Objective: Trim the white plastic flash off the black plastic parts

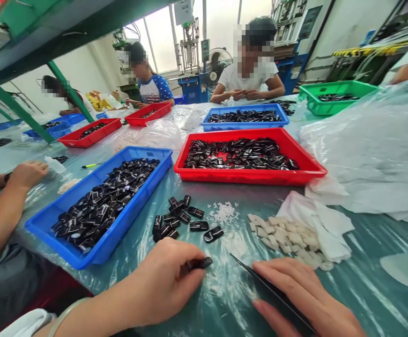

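Note:
Pinched between the thumb and fingers of my left hand (168, 281) is a small glossy black plastic part (204, 262), mostly hidden by the fingers. My right hand (305, 295) grips black tweezers (260, 277), their thin tip pointing left toward that part without touching it. Just beyond my left hand lies a loose group of similar black parts (170, 217), and a single black part (213, 234) rests nearest the gap between my hands. Small white bits (224, 213) are heaped behind them. A pile of flat, off-white pieces (284, 231) sits beyond my right hand, beside crumpled white tissue (330, 224).
A blue tray (87, 264) and a red tray (249, 175), both holding many black parts, stand close in front. Farther back are another blue tray (246, 126) and a green tray (340, 110). Plastic sheeting (372, 154) bulges at right. A co-worker's hand (31, 174) is at left.

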A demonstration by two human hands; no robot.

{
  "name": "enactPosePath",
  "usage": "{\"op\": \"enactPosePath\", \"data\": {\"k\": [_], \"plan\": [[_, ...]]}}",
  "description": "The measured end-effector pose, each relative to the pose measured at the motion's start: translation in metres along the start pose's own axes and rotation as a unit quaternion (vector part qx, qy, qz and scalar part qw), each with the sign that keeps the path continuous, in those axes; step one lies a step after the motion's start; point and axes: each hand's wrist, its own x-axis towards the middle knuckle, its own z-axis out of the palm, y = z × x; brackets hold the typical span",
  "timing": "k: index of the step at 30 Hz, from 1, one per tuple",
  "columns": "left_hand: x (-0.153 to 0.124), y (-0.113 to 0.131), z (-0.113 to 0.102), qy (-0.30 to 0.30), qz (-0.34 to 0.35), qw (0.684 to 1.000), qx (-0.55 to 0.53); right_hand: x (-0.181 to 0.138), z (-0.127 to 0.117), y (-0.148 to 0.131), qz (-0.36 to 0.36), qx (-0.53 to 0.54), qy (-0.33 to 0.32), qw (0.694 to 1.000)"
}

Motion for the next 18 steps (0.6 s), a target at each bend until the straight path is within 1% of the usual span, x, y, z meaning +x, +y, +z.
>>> {"op": "enactPosePath", "data": {"k": [1,2,4,5,6,8,11,14,18], "plan": [[0.004,0.005,0.001,-0.033,-0.013,0.994,-0.103,0.001,-0.001,-0.001,0.004,0.008,-0.004,1.000],[0.010,0.011,0.003,-0.069,-0.032,0.975,-0.210,0.002,-0.002,-0.002,0.011,0.016,-0.002,1.000],[0.023,0.021,0.009,-0.138,-0.067,0.912,-0.380,0.003,-0.003,-0.004,0.032,0.032,0.004,0.999],[0.029,0.026,0.012,-0.157,-0.077,0.887,-0.427,0.003,-0.003,-0.004,0.039,0.040,0.008,0.998],[0.035,0.029,0.016,-0.170,-0.083,0.869,-0.456,0.003,-0.004,-0.004,0.045,0.047,0.012,0.998],[0.044,0.034,0.023,-0.185,-0.086,0.853,-0.480,0.002,-0.003,-0.002,0.061,0.060,0.001,0.996],[0.052,0.033,0.031,-0.197,-0.091,0.842,-0.495,0.001,-0.002,0.000,0.082,0.071,-0.007,0.994],[0.054,0.026,0.037,-0.199,-0.099,0.828,-0.515,0.001,-0.002,0.002,0.078,0.085,-0.008,0.993],[0.054,0.018,0.041,-0.206,-0.096,0.807,-0.544,0.001,-0.003,0.001,0.088,0.110,-0.038,0.989]]}}
